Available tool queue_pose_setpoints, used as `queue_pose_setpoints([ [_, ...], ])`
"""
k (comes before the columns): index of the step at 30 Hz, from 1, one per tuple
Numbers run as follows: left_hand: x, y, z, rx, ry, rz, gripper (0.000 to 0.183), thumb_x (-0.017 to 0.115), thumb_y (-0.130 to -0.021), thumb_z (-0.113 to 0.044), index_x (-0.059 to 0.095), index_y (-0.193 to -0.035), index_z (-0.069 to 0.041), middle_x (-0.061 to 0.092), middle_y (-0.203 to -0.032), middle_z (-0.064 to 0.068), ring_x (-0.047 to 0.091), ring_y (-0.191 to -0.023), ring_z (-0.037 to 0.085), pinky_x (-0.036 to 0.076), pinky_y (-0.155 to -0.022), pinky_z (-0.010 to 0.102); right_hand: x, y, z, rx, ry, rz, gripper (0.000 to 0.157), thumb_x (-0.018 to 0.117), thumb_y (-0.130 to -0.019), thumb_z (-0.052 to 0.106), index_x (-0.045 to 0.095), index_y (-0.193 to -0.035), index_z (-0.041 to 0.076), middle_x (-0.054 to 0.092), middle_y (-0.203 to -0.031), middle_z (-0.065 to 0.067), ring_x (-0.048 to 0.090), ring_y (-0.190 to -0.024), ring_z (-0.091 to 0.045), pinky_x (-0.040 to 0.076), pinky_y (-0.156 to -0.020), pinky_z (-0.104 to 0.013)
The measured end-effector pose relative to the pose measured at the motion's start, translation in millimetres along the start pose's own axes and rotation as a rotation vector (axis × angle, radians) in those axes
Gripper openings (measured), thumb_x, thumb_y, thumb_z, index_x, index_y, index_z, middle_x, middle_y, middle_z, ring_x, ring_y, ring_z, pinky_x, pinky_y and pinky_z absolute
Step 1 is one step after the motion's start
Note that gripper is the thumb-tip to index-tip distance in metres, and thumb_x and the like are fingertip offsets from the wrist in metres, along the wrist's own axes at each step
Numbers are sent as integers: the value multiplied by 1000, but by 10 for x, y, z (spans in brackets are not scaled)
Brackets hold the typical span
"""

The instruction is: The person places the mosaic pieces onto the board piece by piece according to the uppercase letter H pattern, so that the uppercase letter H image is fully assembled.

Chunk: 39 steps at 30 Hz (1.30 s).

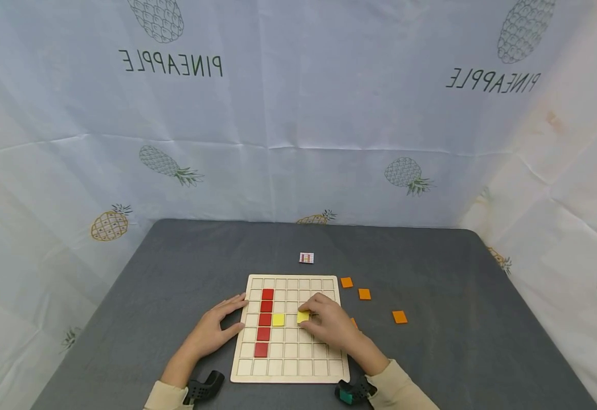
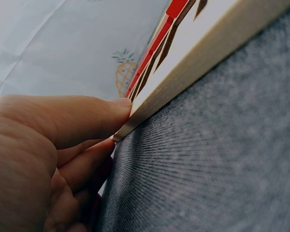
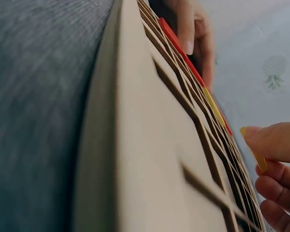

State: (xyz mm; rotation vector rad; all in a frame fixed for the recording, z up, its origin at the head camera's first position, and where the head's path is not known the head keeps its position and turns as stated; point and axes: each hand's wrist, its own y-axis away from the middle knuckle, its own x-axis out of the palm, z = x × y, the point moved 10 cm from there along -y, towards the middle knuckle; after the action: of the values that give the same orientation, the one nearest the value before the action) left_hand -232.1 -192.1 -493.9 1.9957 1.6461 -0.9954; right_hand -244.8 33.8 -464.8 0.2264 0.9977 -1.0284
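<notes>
The right hand (image 1: 331, 326) pinches a single yellow tile between thumb and fingers, the tips closed down to the tile's thickness. This held tile (image 1: 303, 316) is over the right half of a pale wooden board (image 1: 290, 367); the right wrist view shows it lifted, apart from the surface, with the other fingers curled beneath the pinch.

The left hand (image 1: 218, 326) lies at the board's left edge, thumb and fingers spread well apart. In the left wrist view the thumb tip touches the edge, with the other fingers just beside it; this hand carries nothing.

The board lies flat on a dark grey bench (image 1: 124, 341) and is ruled into square cells. Five red tiles (image 1: 265, 319) run in one unbroken column in its left part. A second yellow tile (image 1: 278, 320) sits in the cell immediately right of the middle red one, in the same row over which the held tile is poised.

Orange tiles (image 1: 364, 294) are scattered on the bench to the right of the board, one of them partly hidden behind the right hand. A small printed card (image 1: 306, 258) lies beyond the far edge. Behind the bench hangs a pale cloth (image 1: 298, 108) with pineapple prints and mirrored lettering.
</notes>
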Motion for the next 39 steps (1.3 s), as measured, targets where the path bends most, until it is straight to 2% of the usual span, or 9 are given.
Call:
queue_pose_setpoints([
  [7,4,-9,-29,4,-4,2,51,69,-86,-32,58,-133,-13,48,-144,3,43,-134,30,34,-109,54,182,-81,72,19,8,71,23,71,-85,27,70,-106,16,58,-99,8,48,-82,-3,47,-73,-18],
  [15,12,-19,-38,4,-3,1,51,69,-86,-31,58,-133,-12,48,-144,4,42,-134,31,35,-107,56,219,-99,98,15,60,31,21,73,-84,23,71,-103,15,57,-96,6,48,-84,-4,48,-74,-20],
  [22,18,-21,-19,1,1,6,52,68,-87,-33,57,-133,-13,48,-144,4,42,-134,33,35,-106,57,262,-96,74,19,42,54,21,71,-85,23,70,-105,16,55,-99,6,49,-90,-7,49,-81,-22],
  [28,-4,-9,-31,26,-9,-3,50,68,-87,-31,58,-133,-12,48,-143,5,43,-133,33,36,-105,58,294,-99,64,6,10,72,26,71,-86,24,69,-111,15,55,-103,5,49,-95,-8,48,-83,-23],
  [33,-1,-4,-36,22,-6,-5,50,68,-87,-30,58,-133,-12,49,-143,5,43,-133,33,36,-104,58,270,-86,58,12,10,73,33,71,-85,26,67,-116,14,57,-108,4,52,-99,-10,49,-87,-27],
  [39,18,6,-16,-1,-3,0,51,68,-87,-32,58,-133,-14,48,-143,4,43,-134,32,37,-104,58,116,-82,114,5,7,57,37,70,-85,22,64,-119,10,62,-113,2,59,-101,-13,51,-87,-30],
])
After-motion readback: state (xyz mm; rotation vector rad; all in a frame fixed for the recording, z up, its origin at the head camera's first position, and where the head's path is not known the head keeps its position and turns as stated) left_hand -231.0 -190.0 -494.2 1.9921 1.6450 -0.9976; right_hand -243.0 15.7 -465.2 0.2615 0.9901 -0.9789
